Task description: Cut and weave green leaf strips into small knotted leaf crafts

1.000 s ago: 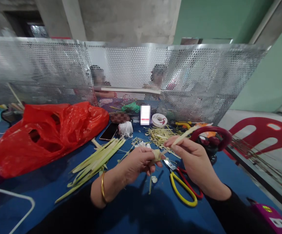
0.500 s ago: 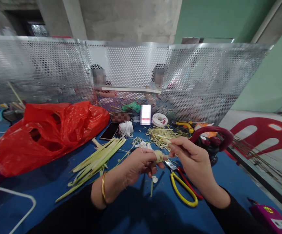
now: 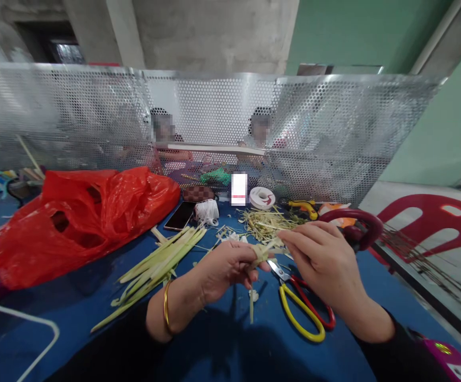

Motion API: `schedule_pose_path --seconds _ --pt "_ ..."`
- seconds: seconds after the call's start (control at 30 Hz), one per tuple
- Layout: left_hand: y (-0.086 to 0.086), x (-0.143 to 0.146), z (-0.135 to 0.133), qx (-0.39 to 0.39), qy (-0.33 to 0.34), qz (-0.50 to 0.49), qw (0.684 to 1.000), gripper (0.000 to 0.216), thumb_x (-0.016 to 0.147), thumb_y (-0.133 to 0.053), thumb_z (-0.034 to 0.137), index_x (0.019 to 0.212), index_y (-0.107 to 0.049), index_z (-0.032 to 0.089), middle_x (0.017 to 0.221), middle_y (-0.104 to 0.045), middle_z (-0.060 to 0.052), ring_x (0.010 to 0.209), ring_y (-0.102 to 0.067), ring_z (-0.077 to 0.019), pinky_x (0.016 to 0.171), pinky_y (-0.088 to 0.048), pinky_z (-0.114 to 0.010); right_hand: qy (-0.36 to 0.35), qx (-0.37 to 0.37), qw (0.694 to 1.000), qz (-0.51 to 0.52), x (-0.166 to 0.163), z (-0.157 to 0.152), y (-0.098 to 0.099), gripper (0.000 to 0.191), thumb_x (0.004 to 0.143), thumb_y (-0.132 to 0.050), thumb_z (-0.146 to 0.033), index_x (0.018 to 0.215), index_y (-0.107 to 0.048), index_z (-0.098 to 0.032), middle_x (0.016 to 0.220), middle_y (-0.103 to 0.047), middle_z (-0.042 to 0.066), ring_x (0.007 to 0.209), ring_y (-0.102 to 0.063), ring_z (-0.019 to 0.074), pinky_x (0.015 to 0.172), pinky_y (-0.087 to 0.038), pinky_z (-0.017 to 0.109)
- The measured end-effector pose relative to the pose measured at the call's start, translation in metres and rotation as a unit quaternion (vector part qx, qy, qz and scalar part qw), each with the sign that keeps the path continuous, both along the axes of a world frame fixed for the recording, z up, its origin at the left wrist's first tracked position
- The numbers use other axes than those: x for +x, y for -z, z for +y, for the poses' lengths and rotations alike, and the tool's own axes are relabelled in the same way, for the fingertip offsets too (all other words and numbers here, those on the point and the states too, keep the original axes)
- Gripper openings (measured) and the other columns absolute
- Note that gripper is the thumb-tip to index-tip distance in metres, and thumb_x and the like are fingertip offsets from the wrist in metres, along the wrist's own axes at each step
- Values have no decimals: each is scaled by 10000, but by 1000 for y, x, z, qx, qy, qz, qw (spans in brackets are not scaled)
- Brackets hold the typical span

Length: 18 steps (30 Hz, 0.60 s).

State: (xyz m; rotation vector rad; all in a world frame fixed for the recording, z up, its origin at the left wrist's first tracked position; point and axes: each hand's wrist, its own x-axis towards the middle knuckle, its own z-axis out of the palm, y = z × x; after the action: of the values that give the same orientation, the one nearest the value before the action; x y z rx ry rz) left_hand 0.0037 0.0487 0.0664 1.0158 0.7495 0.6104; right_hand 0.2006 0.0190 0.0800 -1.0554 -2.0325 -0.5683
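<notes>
Pale strip (image 3: 260, 253) — near part grasped by left hand (image 3: 228, 268), long axis toward two o'clock; far part pinched in fingers of right hand (image 3: 328, 260).

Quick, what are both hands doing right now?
Left hand: closed, holding a wrapped strip.
Right hand: closed, pinching a pale strip.
</notes>
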Motion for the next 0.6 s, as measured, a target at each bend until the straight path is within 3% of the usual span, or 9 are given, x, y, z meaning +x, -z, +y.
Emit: schedule_pose_path --seconds 0.17,0.47,0.6 --pt "3 -1 1 3 0 -9 1000 172 661 -635 227 767 -684 101 800 -666 -54 522 -528 -67 445 -433 -174 -5 -11 1000 2 -5 1 4 194 907 -521 -134 888 -712 -157 780 -703 59 722 -632 193 793 -435 370" --pt "8 -2 3 11 9 -27 1000 241 674 -653 206 884 -699 96 813 -667 -47 529 -534 -63 442 -435 -167 9 -40 998 57 -6 2 10 174 905 -523 -155 885 -695 -168 820 -706 56 759 -643 194 791 -434 368" --pt "8 -2 3 -2 5 -34 999 196 678 -645 206 835 -695 98 795 -660 -43 531 -526 -62 443 -425 -169 -3 -58 997 46 -8 2 10 179 900 -520 -146 876 -694 -179 801 -697 40 745 -635 189 779 -422 365"
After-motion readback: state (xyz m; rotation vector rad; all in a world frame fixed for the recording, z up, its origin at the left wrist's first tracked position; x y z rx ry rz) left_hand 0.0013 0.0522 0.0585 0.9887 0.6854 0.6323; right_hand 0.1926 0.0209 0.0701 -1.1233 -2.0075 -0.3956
